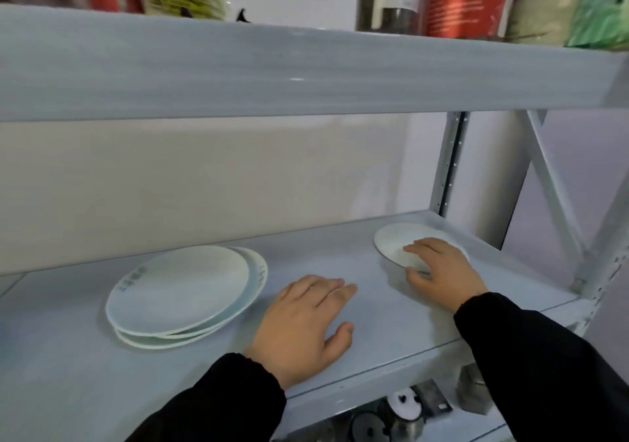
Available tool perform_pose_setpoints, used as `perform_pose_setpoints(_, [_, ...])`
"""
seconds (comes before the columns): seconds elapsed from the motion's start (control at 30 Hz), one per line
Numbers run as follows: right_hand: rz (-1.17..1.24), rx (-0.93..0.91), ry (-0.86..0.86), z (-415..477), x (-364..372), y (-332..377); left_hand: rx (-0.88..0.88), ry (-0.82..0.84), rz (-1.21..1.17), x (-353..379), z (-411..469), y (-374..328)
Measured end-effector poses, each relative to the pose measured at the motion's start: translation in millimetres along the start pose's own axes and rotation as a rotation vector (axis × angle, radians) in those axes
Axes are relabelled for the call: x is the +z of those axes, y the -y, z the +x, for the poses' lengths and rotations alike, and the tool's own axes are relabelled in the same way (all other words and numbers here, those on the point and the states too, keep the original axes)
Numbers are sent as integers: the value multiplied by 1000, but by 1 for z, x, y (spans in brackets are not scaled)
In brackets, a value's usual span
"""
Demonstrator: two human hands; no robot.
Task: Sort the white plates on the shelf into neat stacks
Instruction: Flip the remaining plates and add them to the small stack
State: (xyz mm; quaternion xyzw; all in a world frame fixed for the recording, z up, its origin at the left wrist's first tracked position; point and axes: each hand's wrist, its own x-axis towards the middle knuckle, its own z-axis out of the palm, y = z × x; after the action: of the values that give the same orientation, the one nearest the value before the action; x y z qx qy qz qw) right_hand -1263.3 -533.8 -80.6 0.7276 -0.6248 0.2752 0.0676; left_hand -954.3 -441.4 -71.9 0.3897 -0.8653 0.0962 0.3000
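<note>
A loose stack of large white plates sits on the left half of the pale grey shelf, the plates slightly offset from one another. A smaller white plate lies at the shelf's far right. My right hand grips its near rim, fingers over the top and thumb at the edge. My left hand rests flat on the shelf between the stack and the small plate, fingers spread and holding nothing.
The shelf above hangs low overhead and carries bottles and packets. A metal upright and a diagonal brace close the right end. Kitchen items sit on the level below.
</note>
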Motion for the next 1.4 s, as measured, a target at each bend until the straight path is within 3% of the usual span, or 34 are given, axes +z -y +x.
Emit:
perform_pose_setpoints(0.27, [-38,217,168,17,-8,-63,-119,31,-8,37,41,-22])
perform_pose_setpoints(0.7, [88,202,296,11,-17,-54,-298,83,12,41,48,-13])
perform_pose_setpoints(1.2, [194,-230,597,-75,-67,3,-509,24,-315,29,38,-14])
perform_pose_setpoints(1.4, [101,-295,501,-83,-58,6,-509,52,-312,30,37,-12])
